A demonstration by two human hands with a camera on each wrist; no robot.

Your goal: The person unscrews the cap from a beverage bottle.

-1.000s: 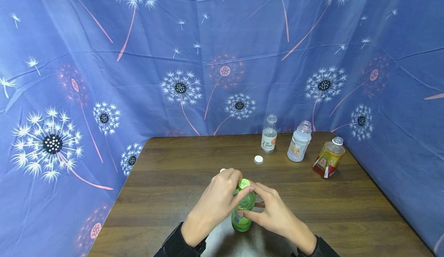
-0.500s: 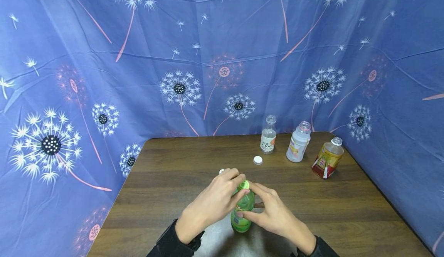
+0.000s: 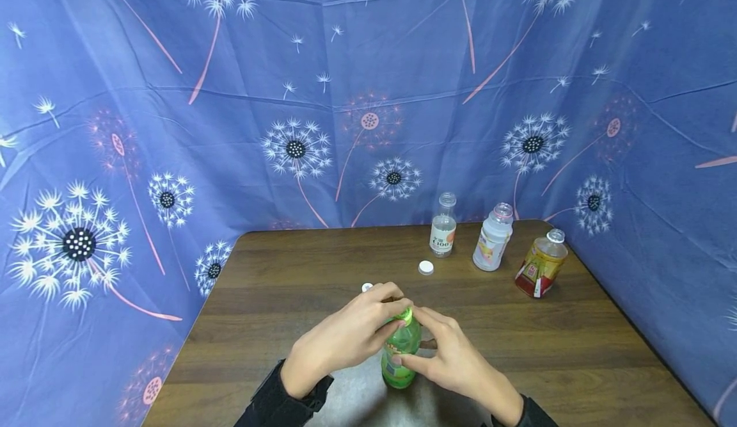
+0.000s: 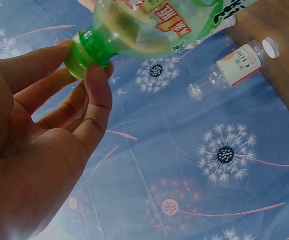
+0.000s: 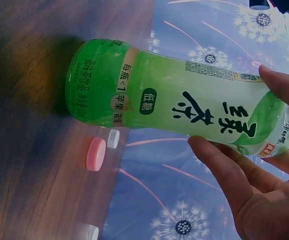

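Observation:
A green tea bottle stands upright near the front of the table, with a green label carrying large black characters. My left hand reaches over its top and pinches the yellow-green cap between thumb and fingers, the cap at the bottle's mouth. From the other side, my right hand holds the bottle by its upper body, thumb on one side and fingers on the other. In the head view my left fingers hide much of the cap.
Behind stand a clear bottle, a white bottle and an amber bottle, all uncapped. One white cap lies before the clear bottle, another white cap beyond my left hand. A pink cap shows in the right wrist view.
My left hand has turned about the cap, its wrist swinging left and its fingers covering more of the cap. The right hand keeps its hold on the bottle, which stays in place.

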